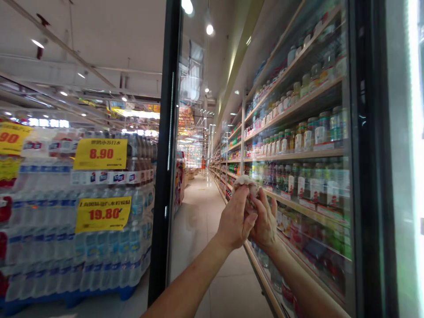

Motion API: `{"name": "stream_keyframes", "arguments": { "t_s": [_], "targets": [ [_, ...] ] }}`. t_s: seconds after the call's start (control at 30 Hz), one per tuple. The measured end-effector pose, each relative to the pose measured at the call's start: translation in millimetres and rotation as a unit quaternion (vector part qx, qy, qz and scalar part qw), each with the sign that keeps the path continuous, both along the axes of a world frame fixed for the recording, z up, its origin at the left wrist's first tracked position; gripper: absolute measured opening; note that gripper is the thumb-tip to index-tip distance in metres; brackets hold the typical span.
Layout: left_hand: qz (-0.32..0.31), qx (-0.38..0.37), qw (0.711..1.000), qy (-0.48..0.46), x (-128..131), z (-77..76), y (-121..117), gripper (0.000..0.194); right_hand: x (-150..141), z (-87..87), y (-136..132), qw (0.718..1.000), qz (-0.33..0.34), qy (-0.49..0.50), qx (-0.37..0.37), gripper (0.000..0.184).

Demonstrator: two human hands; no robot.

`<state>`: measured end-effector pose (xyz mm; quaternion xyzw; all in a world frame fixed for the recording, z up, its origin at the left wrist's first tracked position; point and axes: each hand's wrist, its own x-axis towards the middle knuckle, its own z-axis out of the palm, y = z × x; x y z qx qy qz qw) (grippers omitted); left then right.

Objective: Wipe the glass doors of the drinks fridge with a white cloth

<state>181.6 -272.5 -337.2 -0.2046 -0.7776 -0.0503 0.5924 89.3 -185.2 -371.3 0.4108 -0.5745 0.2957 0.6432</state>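
My left hand and my right hand are close together near the middle of the view, both closed on a crumpled pale cloth. The cloth bunches up above my fingers, and its lower part is hidden between my palms. Behind it stands a glass door with a black frame, which shows the aisle and shelves in its pane. Whether the cloth touches the glass I cannot tell.
Stacked packs of bottled water rise at the left on a blue pallet, with yellow price signs on them. Shelves of bottled drinks show at the right. The door's black edge stands upright between.
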Motion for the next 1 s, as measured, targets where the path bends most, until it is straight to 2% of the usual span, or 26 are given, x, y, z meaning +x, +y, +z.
{"name": "stream_keyframes", "arguments": {
  "t_s": [0.1, 0.2, 0.27, 0.3, 0.37, 0.43, 0.47, 0.53, 0.63, 0.7, 0.77, 0.83, 0.9, 0.93, 0.97, 1.0],
  "targets": [
    [0.081, 0.018, 0.996, 0.044, -22, 4.3, 17, 0.055, -18, 2.4, 32, 1.0, -0.002, -0.008, -0.011, 0.053],
    [0.133, -0.009, 0.987, 0.091, -32, 19.6, 9, 0.037, -30, 19.8, 49, 0.996, -0.053, -0.039, -0.066, 0.05],
    [0.151, -0.024, 0.982, 0.114, -22, 37.1, -18, 0.026, -36, 33.4, 54, 0.989, -0.094, -0.072, -0.088, 0.049],
    [0.165, -0.009, 0.978, 0.126, -13, 47.4, -36, 0.025, -39, 38.5, 54, 0.986, -0.114, -0.083, -0.086, 0.049],
    [0.198, 0.054, 0.965, 0.162, 6, 67.8, -71, 0.025, -42, 43.5, 55, 0.981, -0.151, -0.096, -0.074, 0.049],
    [0.217, 0.115, 0.948, 0.204, 19, 80.2, -92, 0.031, -42, 42.7, 53, 0.978, -0.176, -0.093, -0.059, 0.049],
    [0.225, 0.132, 0.941, 0.217, 20, 80.7, -93, 0.032, -42, 41.1, 53, 0.977, -0.184, -0.089, -0.053, 0.049],
    [0.236, 0.107, 0.942, 0.213, 10, 69.3, -76, 0.03, -40, 38.1, 51, 0.977, -0.187, -0.086, -0.05, 0.048],
    [0.208, -0.079, 0.967, 0.125, -12, 37.7, -37, 0.023, -39, 36.3, 52, 0.978, -0.183, -0.08, -0.052, 0.047],
    [0.188, -0.14, 0.966, 0.108, -17, 29.1, -29, 0.02, -40, 36.2, 54, 0.98, -0.178, -0.072, -0.048, 0.047],
    [0.204, -0.103, 0.966, 0.121, -10, 39.6, -42, 0.018, -41, 35.7, 56, 0.981, -0.176, -0.065, -0.045, 0.048],
    [0.234, 0.018, 0.957, 0.17, 2, 60.2, -63, 0.019, -41, 34.7, 56, 0.981, -0.178, -0.065, -0.046, 0.048],
    [0.252, 0.087, 0.943, 0.201, 8, 72.9, -73, 0.027, -41, 33.7, 55, 0.98, -0.181, -0.067, -0.049, 0.048],
    [0.254, 0.081, 0.944, 0.195, 8, 72.6, -70, 0.028, -41, 33.3, 54, 0.98, -0.182, -0.069, -0.049, 0.048],
    [0.246, 0.037, 0.953, 0.171, 5, 67.9, -65, 0.028, -41, 33.1, 54, 0.98, -0.182, -0.071, -0.048, 0.048],
    [0.225, -0.045, 0.964, 0.133, 0, 60.3, -57, 0.027, -41, 33.0, 53, 0.979, -0.183, -0.072, -0.046, 0.049]
  ]
}}
